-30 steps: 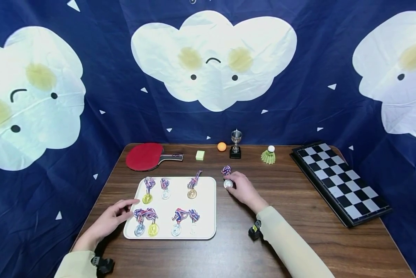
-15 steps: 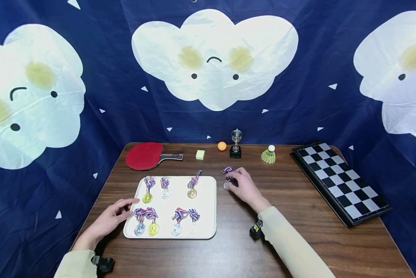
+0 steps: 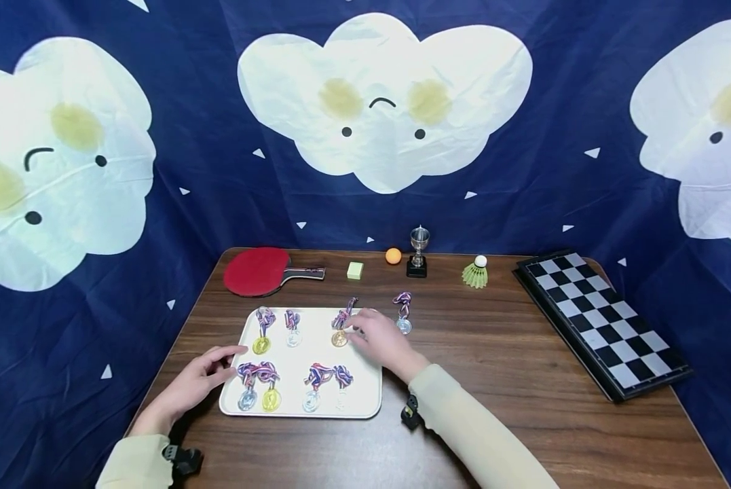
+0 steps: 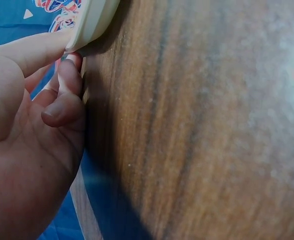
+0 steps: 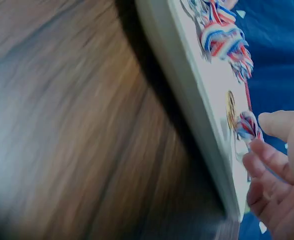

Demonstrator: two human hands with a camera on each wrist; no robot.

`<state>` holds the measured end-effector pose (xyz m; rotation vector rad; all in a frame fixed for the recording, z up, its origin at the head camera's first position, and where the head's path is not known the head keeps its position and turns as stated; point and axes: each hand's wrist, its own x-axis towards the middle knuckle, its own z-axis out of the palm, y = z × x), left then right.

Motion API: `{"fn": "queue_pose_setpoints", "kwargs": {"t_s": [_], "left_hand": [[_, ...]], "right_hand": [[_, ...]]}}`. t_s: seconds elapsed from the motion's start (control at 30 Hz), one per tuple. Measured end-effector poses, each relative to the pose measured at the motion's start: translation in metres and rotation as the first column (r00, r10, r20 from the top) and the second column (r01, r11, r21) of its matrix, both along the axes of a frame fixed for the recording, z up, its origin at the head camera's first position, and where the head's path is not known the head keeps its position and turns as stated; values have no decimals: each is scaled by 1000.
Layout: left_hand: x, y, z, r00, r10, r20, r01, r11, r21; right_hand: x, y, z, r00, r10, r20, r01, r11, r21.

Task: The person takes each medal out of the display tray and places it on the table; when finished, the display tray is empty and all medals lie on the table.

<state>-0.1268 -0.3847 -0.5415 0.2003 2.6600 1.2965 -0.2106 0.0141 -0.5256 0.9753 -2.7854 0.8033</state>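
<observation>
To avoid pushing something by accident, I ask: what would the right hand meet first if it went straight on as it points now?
Most likely the striped ribbon of the bronze-coloured medal on the white tray, just ahead of the right hand; whether they touch, I cannot tell.

Right hand [image 3: 382,337] shifted left from silver medal [image 3: 404,327] to bronze medal [image 3: 339,338] on tray [image 3: 365,394], silver medal now uncovered.

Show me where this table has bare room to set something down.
Free: the tabletop between the right sleeve and the chessboard, and in front of the tray, left of that sleeve. Crowded: the tray, with two rows of medals and the right hand over it; the tabletop's back, from paddle to shuttlecock.
</observation>
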Motion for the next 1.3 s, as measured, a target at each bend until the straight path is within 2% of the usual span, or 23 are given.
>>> {"fn": "queue_pose_setpoints", "kwargs": {"t_s": [0.2,0.33,0.5,0.73,1.07,1.3], "left_hand": [[-1,1,2,1000,-1,3,1,1000,-9],[-1,1,1,1000,2,8,-2,1000,-1],[-2,0,1,1000,2,11,-2,1000,11],[0,1,4,999,23,40,-23,1000,7],[1,2,1,1000,0,-4,0,1000,3],[0,0,1,1000,-17,1,17,999,44]], "right_hand": [[4,-20,-5,999,34,16,-36,989,143],[4,-26,-8,1000,3,-8,-1,980,200],[4,-27,-7,1000,-17,-7,18,986,164],[4,-26,-1,995,-31,96,20,993,114],[1,-26,-2,990,-20,142,5,995,100],[0,-24,-2,980,-35,194,27,999,48]]}}
